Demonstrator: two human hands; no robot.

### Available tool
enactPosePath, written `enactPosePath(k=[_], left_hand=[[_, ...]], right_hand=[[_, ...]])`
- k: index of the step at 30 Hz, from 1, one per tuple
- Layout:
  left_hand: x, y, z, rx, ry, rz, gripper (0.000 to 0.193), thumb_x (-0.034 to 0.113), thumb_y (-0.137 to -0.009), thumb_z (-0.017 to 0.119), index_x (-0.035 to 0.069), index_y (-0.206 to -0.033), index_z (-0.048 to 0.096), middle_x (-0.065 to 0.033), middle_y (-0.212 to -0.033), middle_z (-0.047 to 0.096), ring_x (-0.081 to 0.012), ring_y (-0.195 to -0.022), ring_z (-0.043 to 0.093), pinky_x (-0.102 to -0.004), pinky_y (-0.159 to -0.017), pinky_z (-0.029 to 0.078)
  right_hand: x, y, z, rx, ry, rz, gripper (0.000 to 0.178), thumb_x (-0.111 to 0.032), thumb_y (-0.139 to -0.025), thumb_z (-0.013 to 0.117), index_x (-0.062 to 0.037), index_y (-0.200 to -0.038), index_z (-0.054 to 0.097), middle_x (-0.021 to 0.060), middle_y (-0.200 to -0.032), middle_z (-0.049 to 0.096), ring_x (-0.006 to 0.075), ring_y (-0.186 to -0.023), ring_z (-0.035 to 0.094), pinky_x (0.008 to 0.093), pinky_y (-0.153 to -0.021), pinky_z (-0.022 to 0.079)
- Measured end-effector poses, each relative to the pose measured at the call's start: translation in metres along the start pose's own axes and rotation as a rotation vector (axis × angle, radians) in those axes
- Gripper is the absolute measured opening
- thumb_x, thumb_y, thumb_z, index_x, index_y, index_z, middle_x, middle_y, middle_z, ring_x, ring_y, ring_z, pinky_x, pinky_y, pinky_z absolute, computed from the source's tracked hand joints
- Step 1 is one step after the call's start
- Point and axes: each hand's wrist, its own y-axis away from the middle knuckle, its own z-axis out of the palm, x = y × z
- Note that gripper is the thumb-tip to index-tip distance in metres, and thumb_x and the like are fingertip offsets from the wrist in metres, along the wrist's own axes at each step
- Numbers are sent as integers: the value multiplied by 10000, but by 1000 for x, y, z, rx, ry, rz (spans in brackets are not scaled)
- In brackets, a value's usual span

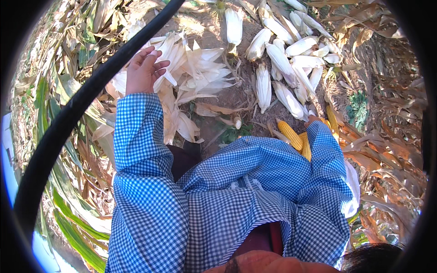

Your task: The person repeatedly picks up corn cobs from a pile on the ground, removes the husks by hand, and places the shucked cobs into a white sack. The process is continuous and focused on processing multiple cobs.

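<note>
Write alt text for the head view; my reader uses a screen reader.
A person in a blue checked shirt rests the left hand on pale corn husks; the right hand is mostly hidden beside yellow cobs, with unhusked ears beyond.

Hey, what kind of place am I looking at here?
Most likely a harvested corn field: bare soil strewn with dry stalks, a heap of unhusked ears, and peeled yellow cobs.

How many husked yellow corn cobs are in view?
3 at least: one cob left of the right hand, a second against the sleeve, a third right of the hand. Others may be hidden.
</note>
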Motion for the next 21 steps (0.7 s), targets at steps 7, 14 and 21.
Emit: enactPosePath(k=[7,14,21], left_hand=[[1,0,11,-44,-133,-18,278,160,-923,509,23,-1165,510,-101,-1021,627,-170,-846,634,-257,-713,494],[-1,5,0,-61,-184,-81,245,171,-933,494,36,-1131,546,-80,-981,640,-148,-840,631,-248,-730,486],[4,14,4,-154,-188,-96,250,189,-921,524,34,-1115,560,-73,-960,643,-142,-834,630,-243,-727,483]], right_hand=[[-157,-35,-10,-47,-204,-212,706,-481,-771,641,0,-1257,467,227,-1263,499,349,-1154,505,399,-987,391],[-210,-45,32,106,-613,65,841,-394,-631,763,40,-1238,377,247,-1209,512,353,-1136,512,398,-982,408],[-197,-27,-6,-143,-792,-28,975,-603,-620,644,61,-1296,416,246,-1289,469,369,-1141,499,416,-985,367]])
